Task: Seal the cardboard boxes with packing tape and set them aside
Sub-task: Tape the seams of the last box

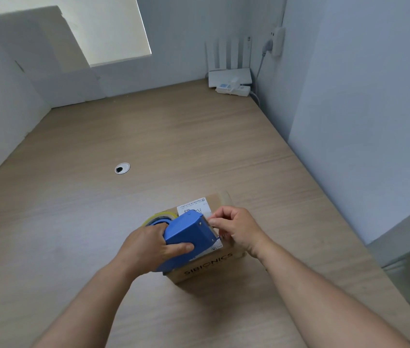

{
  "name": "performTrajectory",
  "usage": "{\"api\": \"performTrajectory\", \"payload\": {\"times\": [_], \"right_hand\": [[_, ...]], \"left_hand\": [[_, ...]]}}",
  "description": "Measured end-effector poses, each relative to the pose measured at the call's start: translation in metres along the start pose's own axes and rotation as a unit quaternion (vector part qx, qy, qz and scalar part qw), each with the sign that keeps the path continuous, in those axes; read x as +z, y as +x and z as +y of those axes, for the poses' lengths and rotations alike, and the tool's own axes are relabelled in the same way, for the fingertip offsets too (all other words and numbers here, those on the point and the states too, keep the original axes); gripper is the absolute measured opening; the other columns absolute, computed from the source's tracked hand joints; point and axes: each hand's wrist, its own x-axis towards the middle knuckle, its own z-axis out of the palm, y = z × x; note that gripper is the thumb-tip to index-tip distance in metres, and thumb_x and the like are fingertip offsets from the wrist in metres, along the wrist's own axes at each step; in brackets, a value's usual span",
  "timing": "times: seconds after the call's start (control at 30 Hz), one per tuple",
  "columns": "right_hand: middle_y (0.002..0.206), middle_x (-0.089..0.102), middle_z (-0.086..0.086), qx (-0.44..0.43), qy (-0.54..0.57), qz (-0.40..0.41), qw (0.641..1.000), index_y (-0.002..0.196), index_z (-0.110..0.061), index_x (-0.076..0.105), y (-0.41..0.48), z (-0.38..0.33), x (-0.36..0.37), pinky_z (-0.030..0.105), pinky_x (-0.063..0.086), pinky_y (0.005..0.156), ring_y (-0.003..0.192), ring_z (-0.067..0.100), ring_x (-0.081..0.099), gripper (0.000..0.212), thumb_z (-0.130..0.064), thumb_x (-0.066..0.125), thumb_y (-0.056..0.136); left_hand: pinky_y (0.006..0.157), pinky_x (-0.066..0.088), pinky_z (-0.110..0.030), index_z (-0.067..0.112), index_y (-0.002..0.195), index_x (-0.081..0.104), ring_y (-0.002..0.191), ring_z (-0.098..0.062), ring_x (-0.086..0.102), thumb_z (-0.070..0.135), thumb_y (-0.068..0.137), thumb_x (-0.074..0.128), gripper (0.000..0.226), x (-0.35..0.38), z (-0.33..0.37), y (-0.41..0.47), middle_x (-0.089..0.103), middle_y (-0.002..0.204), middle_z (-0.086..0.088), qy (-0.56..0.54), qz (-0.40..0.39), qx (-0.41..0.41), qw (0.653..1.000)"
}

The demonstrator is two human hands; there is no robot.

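Here, a left hand (148,247) wraps its fingers round a blue tape dispenser (188,232) held over 1 cardboard box (206,270) at the near middle of the wood-grain surface (173,136), while the right hand (239,229) pinches the tape end (211,217) at the toothed blade. The tape is best drawn taut, then pressed flat along the seam. A white router (231,75) sits in the far right corner, between pale walls.

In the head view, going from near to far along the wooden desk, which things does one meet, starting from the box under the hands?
cardboard box → round cable hole → white power strip → white router
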Motion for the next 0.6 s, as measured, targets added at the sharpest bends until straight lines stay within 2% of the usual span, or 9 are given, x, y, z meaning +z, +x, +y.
{"api": "performTrajectory", "payload": {"times": [0.2, 0.3, 0.4, 0.53, 0.6], "right_hand": [[0.063, 0.058, -0.006, -0.012, -0.022, 0.074, 0.997, 0.072, -0.014, 0.062, 0.002, 0.009, 0.009, 0.011, 0.041, 0.053, 0.049, -0.005, 0.048, 0.02, -0.007, 0.06, 0.09], [0.062, 0.057, -0.002, -0.004, 0.007, 0.117, 0.993, 0.069, -0.014, 0.061, 0.005, 0.013, 0.004, 0.01, 0.038, 0.049, 0.044, -0.004, 0.047, 0.021, -0.007, 0.062, 0.089], [0.062, 0.058, 0.0, 0.014, 0.037, 0.156, 0.987, 0.07, -0.012, 0.061, 0.009, 0.017, -0.005, 0.012, 0.036, 0.047, 0.042, -0.002, 0.046, 0.019, -0.01, 0.064, 0.089], [0.064, 0.055, -0.002, 0.029, -0.005, 0.164, 0.986, 0.075, -0.008, 0.062, 0.013, 0.016, 0.004, 0.017, 0.037, 0.05, 0.052, 0.005, 0.043, 0.017, -0.015, 0.061, 0.091], [0.068, 0.054, -0.003, 0.011, -0.077, 0.171, 0.982, 0.078, -0.009, 0.06, 0.011, 0.014, 0.007, 0.019, 0.038, 0.054, 0.061, 0.01, 0.045, 0.018, -0.018, 0.057, 0.093]], "left_hand": [[0.068, 0.051, -0.026, 0.023, 0.1, 0.064, 0.08, -0.011, 0.063, 0.07, 0.074, 0.06, 0.053, -0.021, 0.004, 0.008, 0.066, 0.089, 0.005, -0.057, -0.032, -0.022, 0.998], [0.062, 0.043, -0.023, 0.017, 0.087, 0.062, 0.075, -0.014, 0.063, 0.07, 0.075, 0.059, 0.054, -0.035, 0.0, 0.012, 0.066, 0.085, 0.001, -0.065, -0.063, -0.077, 0.993], [0.063, 0.04, -0.025, 0.014, 0.085, 0.065, 0.079, -0.017, 0.064, 0.072, 0.075, 0.057, 0.06, -0.049, -0.022, 0.01, 0.067, 0.085, -0.002, -0.039, -0.071, -0.149, 0.986], [0.062, 0.039, -0.027, 0.015, 0.08, 0.059, 0.075, -0.015, 0.059, 0.073, 0.074, 0.058, 0.059, -0.048, -0.02, 0.027, 0.061, 0.082, -0.001, 0.016, -0.078, -0.187, 0.979], [0.063, 0.039, -0.027, 0.016, 0.08, 0.056, 0.075, -0.014, 0.057, 0.071, 0.074, 0.06, 0.055, -0.048, -0.008, 0.038, 0.059, 0.083, 0.0, 0.032, -0.083, -0.19, 0.978]]}}
